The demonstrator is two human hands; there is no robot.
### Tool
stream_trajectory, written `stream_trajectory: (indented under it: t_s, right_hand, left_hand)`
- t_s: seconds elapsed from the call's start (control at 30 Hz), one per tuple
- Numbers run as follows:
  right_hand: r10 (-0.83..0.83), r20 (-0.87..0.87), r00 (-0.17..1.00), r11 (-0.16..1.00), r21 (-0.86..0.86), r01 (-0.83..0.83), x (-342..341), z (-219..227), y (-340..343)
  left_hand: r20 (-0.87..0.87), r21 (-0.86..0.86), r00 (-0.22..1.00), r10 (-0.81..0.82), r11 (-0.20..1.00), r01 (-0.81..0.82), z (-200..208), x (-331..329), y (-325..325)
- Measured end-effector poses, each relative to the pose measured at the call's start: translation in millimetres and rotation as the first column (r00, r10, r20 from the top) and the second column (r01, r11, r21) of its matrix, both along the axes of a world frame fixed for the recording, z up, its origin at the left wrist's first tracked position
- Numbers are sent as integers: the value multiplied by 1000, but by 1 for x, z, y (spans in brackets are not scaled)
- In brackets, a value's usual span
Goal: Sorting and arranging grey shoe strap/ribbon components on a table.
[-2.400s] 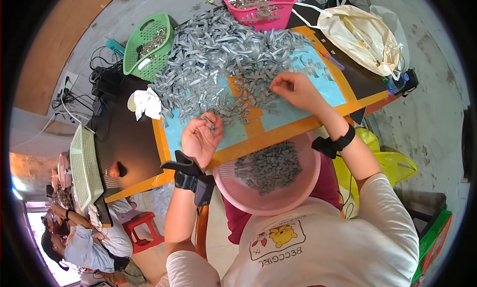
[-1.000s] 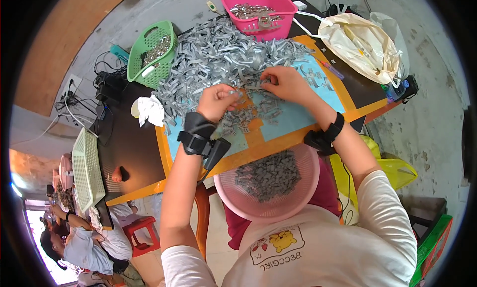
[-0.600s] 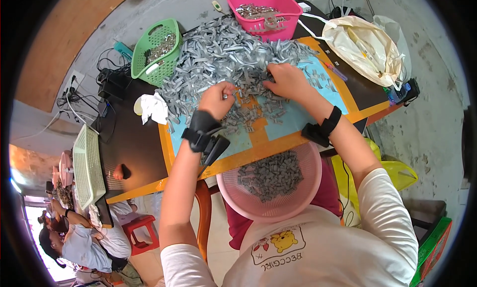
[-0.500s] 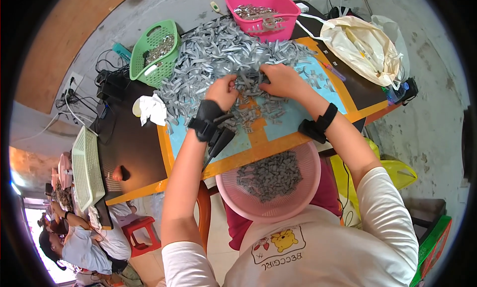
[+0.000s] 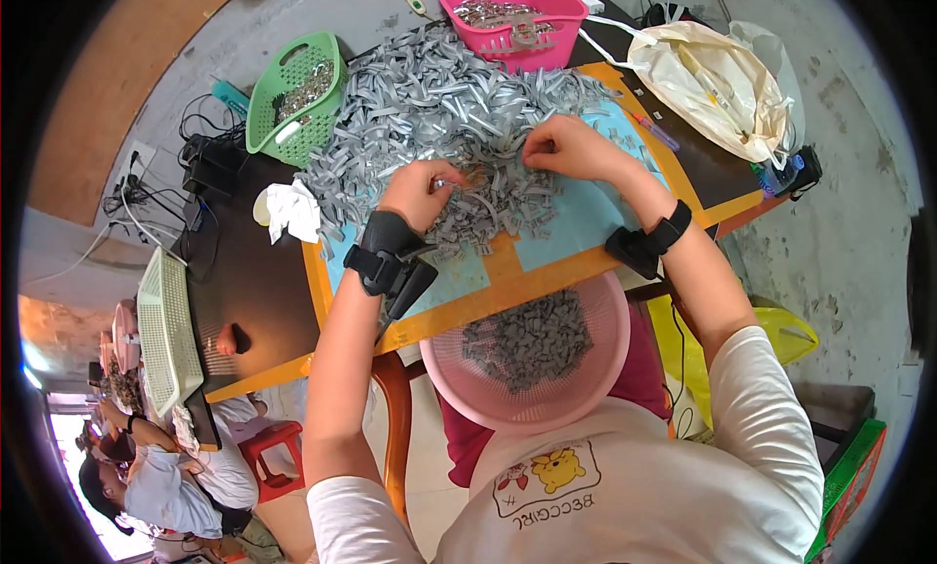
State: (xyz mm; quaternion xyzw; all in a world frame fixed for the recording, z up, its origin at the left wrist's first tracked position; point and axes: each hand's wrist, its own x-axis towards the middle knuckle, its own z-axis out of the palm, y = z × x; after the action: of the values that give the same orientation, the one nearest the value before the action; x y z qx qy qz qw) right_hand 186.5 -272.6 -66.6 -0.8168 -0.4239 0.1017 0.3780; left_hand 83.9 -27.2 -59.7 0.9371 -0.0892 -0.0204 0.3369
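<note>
A large heap of small grey strips (image 5: 420,91) covers the far part of the blue, orange-taped table top (image 5: 561,237). My left hand (image 5: 418,193) is over the heap's near left part, its fingers curled together. My right hand (image 5: 571,149) is over the heap's right side, thumb and fingertips pressed together. Anything between the fingers of either hand is too small to make out. Some loose strips lie between and just below the hands. On my lap rests a pink mesh basin (image 5: 444,383) with many short grey pieces (image 5: 527,340) in it.
Behind the heap stand a green basket (image 5: 259,115) and a pink basket (image 5: 566,42), both holding shiny metal parts. A cream plastic bag (image 5: 673,86) is at the right, crumpled white paper (image 5: 291,211) at the left. Another person (image 5: 171,486) sits far left near a pale basket (image 5: 161,330).
My hands have moved apart: the left slightly left and nearer me, the right a little to the right. The view has shifted slightly.
</note>
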Motion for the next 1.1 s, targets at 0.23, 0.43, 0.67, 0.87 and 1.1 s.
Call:
stream_trajectory:
  t_s: [0.23,0.43,0.67,0.87,1.1]
  right_hand:
    - [34,84,996,994,-110,-25,-21,14,5]
    - [155,66,986,987,-61,-151,-26,4,8]
    - [46,-205,978,999,-16,-50,-25,12,-8]
    - [14,-389,921,997,70,14,-23,0,-11]
    - [80,-269,960,980,197,-26,-30,1,-14]
  left_hand:
    - [130,18,989,-70,997,69,16,-10,-24]
    - [54,45,992,-114,993,112,5,-16,-22]
    - [102,22,983,153,988,-156,11,-11,0]
    - [191,-49,982,7,999,2,15,-4,-35]
    - [179,83,979,-99,993,85,-4,12,-28]
